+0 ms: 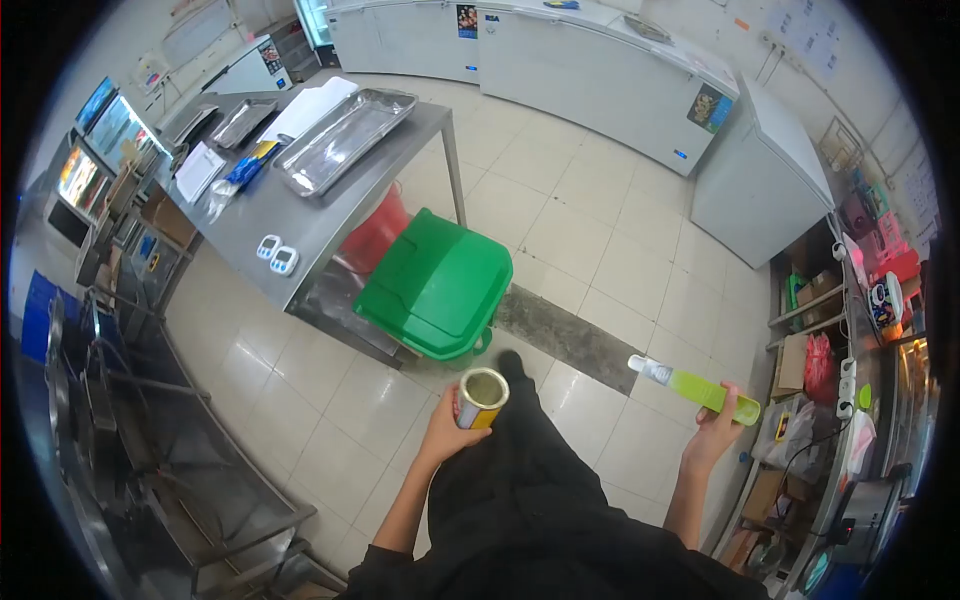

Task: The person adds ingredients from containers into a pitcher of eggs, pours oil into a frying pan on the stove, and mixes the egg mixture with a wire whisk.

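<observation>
Near the bin (440, 285), the left hand (447, 432) grips a can (481, 412), mouth up, its inside too dim to read; to the right, the right hand (714, 430) grips a green tube (692, 386). Holding both seems the step, the next move calling for a level can

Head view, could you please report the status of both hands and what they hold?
Left hand gripping open-topped can. Right hand holding green tube, apart from can. Possible obstacle: green bin ahead, beside steel table.

White chest freezers (590, 85) line the far wall (705, 22) beyond pale tiled floor (575, 228).
</observation>
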Demonstrator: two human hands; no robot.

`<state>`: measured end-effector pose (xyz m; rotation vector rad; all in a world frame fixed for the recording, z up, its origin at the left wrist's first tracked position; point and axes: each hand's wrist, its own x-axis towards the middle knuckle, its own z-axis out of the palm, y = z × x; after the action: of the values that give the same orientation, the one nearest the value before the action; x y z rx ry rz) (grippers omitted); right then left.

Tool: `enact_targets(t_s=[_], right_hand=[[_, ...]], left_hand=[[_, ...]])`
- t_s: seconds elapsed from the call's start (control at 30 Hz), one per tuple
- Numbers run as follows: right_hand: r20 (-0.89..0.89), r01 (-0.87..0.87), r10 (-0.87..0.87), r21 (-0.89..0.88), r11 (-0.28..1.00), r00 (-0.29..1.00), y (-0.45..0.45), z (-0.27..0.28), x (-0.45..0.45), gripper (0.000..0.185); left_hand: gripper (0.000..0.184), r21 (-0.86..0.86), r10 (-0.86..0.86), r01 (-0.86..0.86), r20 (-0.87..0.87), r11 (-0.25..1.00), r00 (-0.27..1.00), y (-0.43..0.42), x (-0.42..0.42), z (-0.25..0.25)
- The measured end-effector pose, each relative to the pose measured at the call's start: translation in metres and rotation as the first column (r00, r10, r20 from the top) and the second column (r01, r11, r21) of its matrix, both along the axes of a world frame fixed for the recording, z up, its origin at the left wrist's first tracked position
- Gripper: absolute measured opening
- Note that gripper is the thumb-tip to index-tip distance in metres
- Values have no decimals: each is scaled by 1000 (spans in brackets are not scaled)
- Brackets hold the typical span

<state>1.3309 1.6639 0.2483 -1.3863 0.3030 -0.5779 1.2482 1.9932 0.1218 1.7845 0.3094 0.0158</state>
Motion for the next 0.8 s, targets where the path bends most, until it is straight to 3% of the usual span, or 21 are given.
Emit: enact_targets(t_s=[0.1,0.3,0.47,0.57,0.73,0.8], right_hand=[[-49,15,-15,6,1000,999,18,-7,20,20],[24,44,-44,-27,999,999,52,6,69,20],[-21,13,-14,-68,998,1000,47,6,92,21],[-61,-30,25,-74,997,998,53,3,116,21],[-63,-73,69,-62,995,996,80,4,172,21],[-71,-72,68,-65,995,995,93,7,195,21]], left_hand=[[78,153,-92,94,-18,984,996,5,22,-14],[76,145,-132,140,-62,979,989,2,59,-53],[77,51,-98,108,-175,993,980,8,104,-97],[85,249,4,51,-216,967,976,19,131,-142],[86,423,174,-16,-339,906,925,49,181,-154],[85,558,350,-94,-373,825,859,62,201,-156]])
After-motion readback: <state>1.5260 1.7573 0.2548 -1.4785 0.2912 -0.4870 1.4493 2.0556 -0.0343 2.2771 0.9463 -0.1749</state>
